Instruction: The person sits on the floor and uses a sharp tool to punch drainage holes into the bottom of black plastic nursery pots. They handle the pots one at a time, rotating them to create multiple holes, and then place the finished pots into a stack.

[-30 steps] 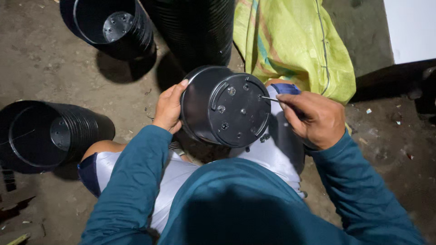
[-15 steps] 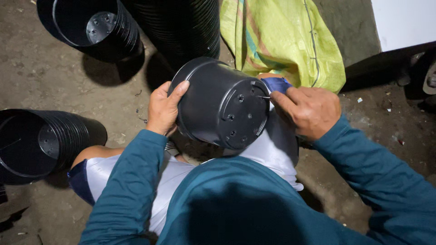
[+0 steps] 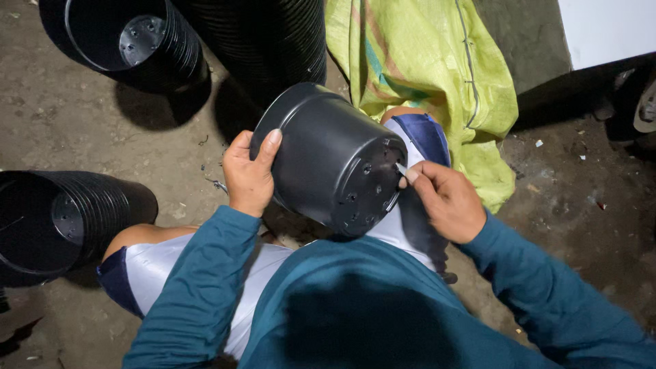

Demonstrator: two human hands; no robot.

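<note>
the person's left hand [image 3: 249, 176] gripped the wall of a round black plastic pot [image 3: 328, 158], tipped on its side above the lap. the right hand [image 3: 445, 198] pinched a small thin pale tool [image 3: 400, 168] at the pot's holed base. beyond lay a yellow-green woven sack [image 3: 417, 65] and stacks of black pots [image 3: 130, 41] on the dirt floor [image 3: 61, 123].

A pot [image 3: 328, 160] sits between both hands, pot stacks [image 3: 61, 219] left, a sack [image 3: 424, 61] behind.

Dim, gritty dirt floor [image 3: 89, 130] w/ debris
</note>
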